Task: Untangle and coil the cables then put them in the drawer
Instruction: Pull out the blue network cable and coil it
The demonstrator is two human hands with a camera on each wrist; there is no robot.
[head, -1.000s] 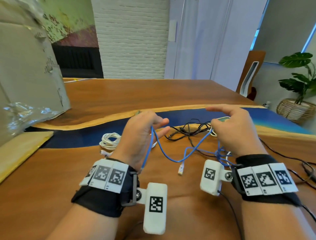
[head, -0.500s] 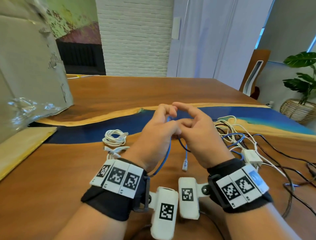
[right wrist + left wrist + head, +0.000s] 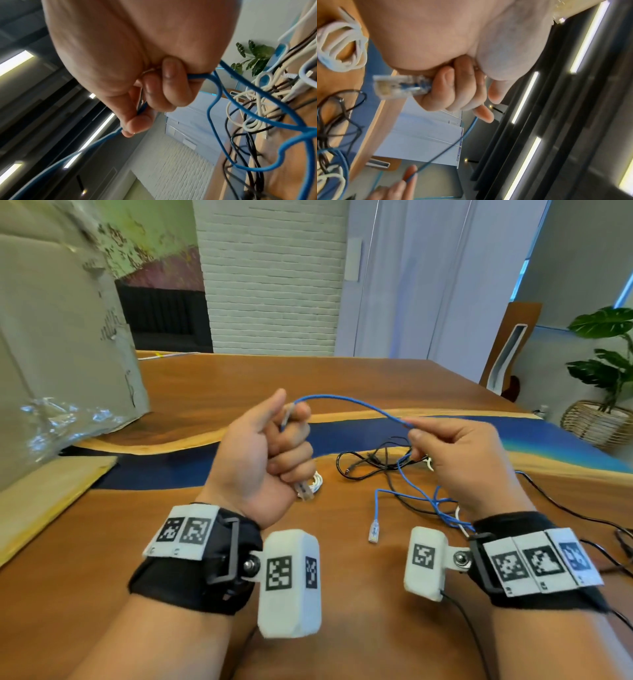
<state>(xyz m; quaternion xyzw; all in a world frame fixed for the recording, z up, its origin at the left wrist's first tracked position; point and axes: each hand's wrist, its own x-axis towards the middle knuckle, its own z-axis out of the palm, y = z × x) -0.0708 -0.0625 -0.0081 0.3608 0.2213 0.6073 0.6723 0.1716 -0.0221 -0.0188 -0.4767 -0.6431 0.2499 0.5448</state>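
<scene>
- Gripping one end of the blue cable (image 3: 356, 404), the left hand (image 3: 260, 453) is raised above the wooden table (image 3: 342, 378), left of centre; its fingers (image 3: 453, 94) are curled into a fist around the cable, thumb upright beside them.
- The cable's clear plug (image 3: 304, 491) sticks out below the fist, on the near side; the left wrist view shows the plug (image 3: 399, 86) emerging beside the little finger.
- From the top of the fist the blue cable arcs rightward through the air to the right hand (image 3: 469, 460).
- The right hand pinches the cable between thumb and forefinger; the right wrist view shows the remaining fingers (image 3: 169, 86) curled in, with the cable (image 3: 223, 83) also passing under them.
- Beyond the right hand the blue cable drops to the table in loose loops, and its second clear plug (image 3: 374, 530) lies on the wood, near, between the two wrists.
- The blue loops lie over a tangle of black cables (image 3: 373, 460) just left of and under the right hand; whether they are knotted together cannot be told.
- White cables (image 3: 254, 108) are mixed into the same tangle in the right wrist view.
- A coiled white cable (image 3: 340, 46) lies on the table beneath the left hand, mostly hidden in the head view.
- No drawer is identifiable in any view.
</scene>
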